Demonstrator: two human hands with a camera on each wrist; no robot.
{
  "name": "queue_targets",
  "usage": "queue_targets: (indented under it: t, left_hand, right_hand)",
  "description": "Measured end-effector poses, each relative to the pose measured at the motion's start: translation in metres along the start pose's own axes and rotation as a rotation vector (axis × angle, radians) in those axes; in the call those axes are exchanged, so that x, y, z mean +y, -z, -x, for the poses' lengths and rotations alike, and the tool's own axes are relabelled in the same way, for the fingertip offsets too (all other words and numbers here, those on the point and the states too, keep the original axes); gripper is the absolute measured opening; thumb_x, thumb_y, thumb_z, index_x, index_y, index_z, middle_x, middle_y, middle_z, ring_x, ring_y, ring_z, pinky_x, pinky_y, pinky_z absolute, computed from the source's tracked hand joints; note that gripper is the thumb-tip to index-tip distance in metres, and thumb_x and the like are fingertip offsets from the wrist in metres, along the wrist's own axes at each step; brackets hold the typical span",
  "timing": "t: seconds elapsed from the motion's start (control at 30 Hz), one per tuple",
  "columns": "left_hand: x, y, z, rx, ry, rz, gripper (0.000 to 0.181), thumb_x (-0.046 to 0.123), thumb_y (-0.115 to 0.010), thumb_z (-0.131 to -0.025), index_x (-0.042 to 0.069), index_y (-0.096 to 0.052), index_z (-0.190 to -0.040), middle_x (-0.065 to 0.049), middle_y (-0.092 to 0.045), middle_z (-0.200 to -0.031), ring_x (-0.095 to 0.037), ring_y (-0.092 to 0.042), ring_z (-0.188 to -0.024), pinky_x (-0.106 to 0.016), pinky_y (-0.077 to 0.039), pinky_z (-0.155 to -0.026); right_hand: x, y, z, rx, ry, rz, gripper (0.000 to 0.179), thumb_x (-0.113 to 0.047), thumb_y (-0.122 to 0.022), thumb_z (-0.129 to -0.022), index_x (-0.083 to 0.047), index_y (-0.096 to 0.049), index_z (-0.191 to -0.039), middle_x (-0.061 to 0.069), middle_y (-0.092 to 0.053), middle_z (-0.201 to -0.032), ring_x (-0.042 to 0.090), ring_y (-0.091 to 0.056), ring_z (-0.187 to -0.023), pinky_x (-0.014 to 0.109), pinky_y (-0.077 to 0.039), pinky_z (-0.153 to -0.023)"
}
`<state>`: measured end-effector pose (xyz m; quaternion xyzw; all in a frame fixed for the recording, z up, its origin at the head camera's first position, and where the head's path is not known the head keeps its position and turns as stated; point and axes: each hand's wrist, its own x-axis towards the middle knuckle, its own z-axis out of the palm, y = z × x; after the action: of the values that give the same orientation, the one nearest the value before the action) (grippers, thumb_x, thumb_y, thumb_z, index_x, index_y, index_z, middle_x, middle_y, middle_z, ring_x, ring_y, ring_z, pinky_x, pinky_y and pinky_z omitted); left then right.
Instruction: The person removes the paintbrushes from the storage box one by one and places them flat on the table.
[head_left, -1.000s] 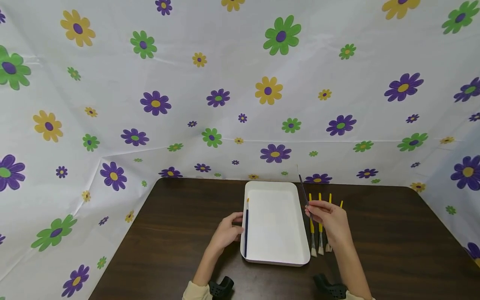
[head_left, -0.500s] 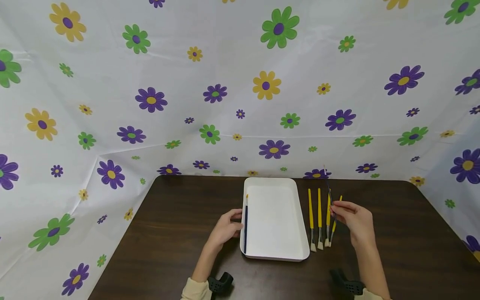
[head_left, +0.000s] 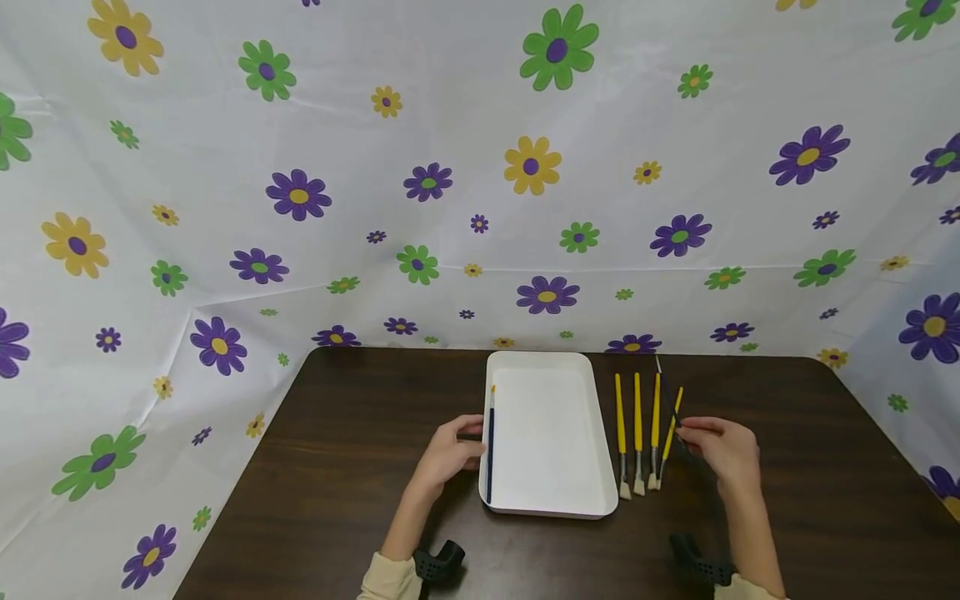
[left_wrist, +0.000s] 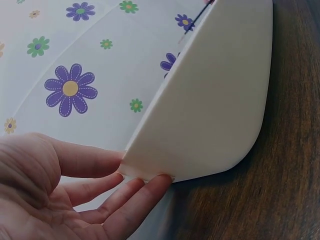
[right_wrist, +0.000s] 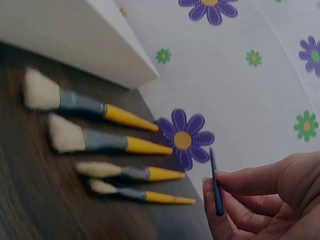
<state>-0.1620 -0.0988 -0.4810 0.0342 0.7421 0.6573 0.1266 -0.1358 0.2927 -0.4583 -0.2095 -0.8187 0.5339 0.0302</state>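
Observation:
A white rectangular tray [head_left: 551,433] lies on the dark table, with a thin dark-blue paintbrush [head_left: 491,450] inside along its left edge. My left hand [head_left: 447,454] touches the tray's left side; in the left wrist view, its fingers are fairly straight, tips against the tray's edge. Between thumb and fingertips, my right hand [head_left: 725,450] pinches another thin dark paintbrush [head_left: 668,392], its pale tip pointing away from me. Four yellow-handled paintbrushes count as several [right_wrist: 137,117]; they lie between the tray and my right hand, bristles towards me.
The brown wooden table [head_left: 352,442] reaches back to a white flower-printed sheet [head_left: 465,150] that hangs behind and at both sides. Black devices [head_left: 441,562] sit at both wrists.
My right hand has carried the pinched paintbrush rightwards, from beside the tray past the yellow-handled brushes, then lowered it. My left hand stays at the tray's left side.

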Motion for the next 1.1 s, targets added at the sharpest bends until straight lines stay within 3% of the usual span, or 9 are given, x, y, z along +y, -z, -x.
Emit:
queue_targets:
  t: [0.13,0.3,0.6,0.77,0.93,1.1]
  left_hand:
    - [0.001,0.0,0.001,0.004,0.011,-0.004,0.05,-0.003,-0.064,-0.089,-0.013,-0.056,-0.137,-0.029,-0.062,-0.126,-0.034,-0.07,-0.097,-0.043,-0.062,-0.076]
    - [0.003,0.001,0.001,0.006,0.019,-0.01,0.05,-0.003,-0.064,-0.089,-0.012,-0.056,-0.138,-0.027,-0.061,-0.126,-0.033,-0.07,-0.098,-0.042,-0.062,-0.078]
    - [0.003,0.0,0.001,0.003,0.018,-0.018,0.05,-0.003,-0.064,-0.09,-0.014,-0.054,-0.139,-0.029,-0.061,-0.127,-0.032,-0.07,-0.098,-0.044,-0.062,-0.079]
    - [0.001,0.0,0.0,0.002,0.023,-0.02,0.05,-0.003,-0.064,-0.091,-0.014,-0.054,-0.139,-0.03,-0.06,-0.127,-0.032,-0.069,-0.099,-0.045,-0.062,-0.079]
    - [0.002,0.0,0.001,0.002,0.02,-0.019,0.05,-0.003,-0.064,-0.091,-0.014,-0.054,-0.138,-0.029,-0.06,-0.126,-0.032,-0.07,-0.098,-0.044,-0.062,-0.079]
    - [0.003,0.0,0.001,-0.001,0.005,-0.015,0.05,-0.003,-0.063,-0.09,-0.015,-0.054,-0.137,-0.03,-0.061,-0.125,-0.032,-0.07,-0.098,-0.045,-0.062,-0.078]
  right_hand:
    - [0.005,0.001,-0.002,0.023,0.011,0.081,0.033,-0.01,-0.067,-0.098,0.016,-0.068,-0.119,0.011,-0.075,-0.095,0.002,-0.063,-0.068,0.017,-0.051,-0.061]
    - [0.009,0.0,-0.002,0.058,0.014,0.108,0.03,-0.008,-0.068,-0.097,0.015,-0.07,-0.116,0.025,-0.072,-0.105,0.001,-0.062,-0.065,0.019,-0.052,-0.058]
    - [0.012,0.008,-0.004,0.075,-0.018,0.112,0.028,-0.004,-0.067,-0.097,0.017,-0.069,-0.115,0.033,-0.069,-0.109,0.001,-0.064,-0.062,0.023,-0.055,-0.058]
    - [0.014,0.011,-0.003,0.073,0.008,0.187,0.026,-0.003,-0.068,-0.095,0.018,-0.07,-0.111,0.031,-0.071,-0.1,0.007,-0.066,-0.061,0.027,-0.055,-0.059]
    - [0.017,0.012,-0.004,0.034,0.058,0.271,0.025,-0.003,-0.069,-0.093,0.018,-0.07,-0.107,0.019,-0.073,-0.08,0.014,-0.068,-0.061,0.032,-0.053,-0.059]
    - [0.021,0.012,-0.007,0.011,0.061,0.281,0.024,-0.001,-0.069,-0.092,0.02,-0.068,-0.105,0.013,-0.072,-0.072,0.017,-0.068,-0.06,0.032,-0.053,-0.056]
